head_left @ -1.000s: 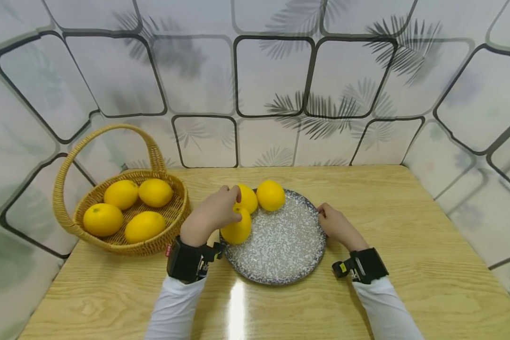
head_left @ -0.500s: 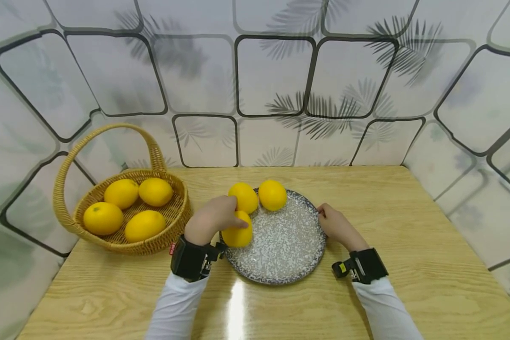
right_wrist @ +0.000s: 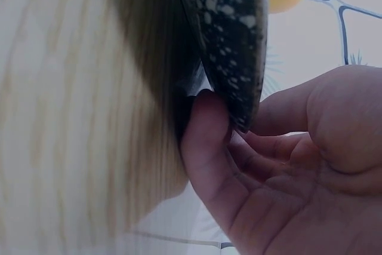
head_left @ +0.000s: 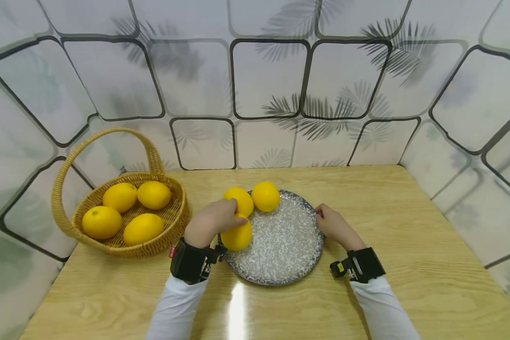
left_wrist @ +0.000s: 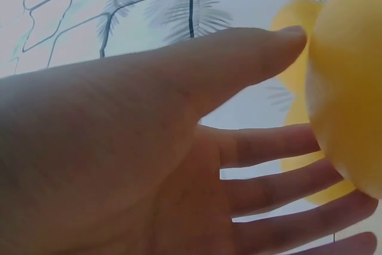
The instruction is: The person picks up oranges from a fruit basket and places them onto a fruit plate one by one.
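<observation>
Yellow fruit (head_left: pixel 236 238) is held by the left hand (head_left: pixel 214 218) at the left edge of the speckled plate (head_left: pixel 284 245); whether it bears on the plate or hangs just above it, I cannot tell. The thumb lies against one side and the fingers, spread and nearly straight, reach along the other, a wide grip that suits something this round and likely to roll. Across the plate, the right hand (head_left: pixel 335 227) pinches the rim, one digit tucked beneath and others above, probably to steady the dish while the left hand handles the fruit. Two more yellow fruits (head_left: pixel 266 196) sit side by side at the back left of the plate; the nearer of them appears to touch or almost touch the held one, so they leave the left hand little room on that side. The wicker basket (head_left: pixel 157 248), with four similar fruits (head_left: pixel 143 229) in it, stands left on the wooden table (head_left: pixel 408 264), its tall handle arching above. Behind, a patterned wall covering (head_left: pixel 267 75) closes off the table.
</observation>
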`<state>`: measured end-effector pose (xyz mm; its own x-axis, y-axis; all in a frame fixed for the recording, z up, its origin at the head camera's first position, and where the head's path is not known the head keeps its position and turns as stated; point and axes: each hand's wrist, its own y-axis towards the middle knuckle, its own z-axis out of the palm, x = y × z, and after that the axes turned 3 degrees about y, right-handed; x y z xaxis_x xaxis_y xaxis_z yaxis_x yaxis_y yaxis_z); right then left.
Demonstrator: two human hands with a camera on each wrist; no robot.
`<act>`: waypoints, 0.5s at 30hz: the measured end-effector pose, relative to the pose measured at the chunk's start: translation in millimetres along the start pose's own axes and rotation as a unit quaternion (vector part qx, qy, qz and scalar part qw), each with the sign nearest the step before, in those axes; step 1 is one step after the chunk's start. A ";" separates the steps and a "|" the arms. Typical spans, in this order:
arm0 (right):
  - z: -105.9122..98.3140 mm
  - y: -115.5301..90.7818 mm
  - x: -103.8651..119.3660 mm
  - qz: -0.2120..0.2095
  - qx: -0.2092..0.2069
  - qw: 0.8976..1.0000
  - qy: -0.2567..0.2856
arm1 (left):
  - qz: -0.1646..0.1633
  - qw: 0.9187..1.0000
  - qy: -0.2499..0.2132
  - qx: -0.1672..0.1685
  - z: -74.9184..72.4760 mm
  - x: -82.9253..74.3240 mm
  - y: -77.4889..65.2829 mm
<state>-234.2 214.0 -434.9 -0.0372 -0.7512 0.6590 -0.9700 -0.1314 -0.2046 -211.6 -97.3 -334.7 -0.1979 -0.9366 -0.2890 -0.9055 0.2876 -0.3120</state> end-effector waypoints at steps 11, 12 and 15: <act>-2.1 0.4 0.4 -0.005 -0.002 1.000 -0.008 | 0.006 1.000 0.013 -0.021 -2.5 9.6 -2.8; -1.9 0.4 0.2 -0.005 -0.002 1.000 -0.009 | 0.004 1.000 0.012 -0.025 -2.3 11.3 -3.9; -1.2 -0.2 -0.2 -0.004 0.001 1.000 -0.009 | -0.005 0.999 0.014 -0.044 -1.6 18.1 -8.9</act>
<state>-234.2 214.9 -434.1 -0.0258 -0.7615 0.6477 -0.9699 -0.1379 -0.2007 -207.7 -117.1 -335.8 -0.1982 -0.9446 -0.2615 -0.9368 0.2611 -0.2329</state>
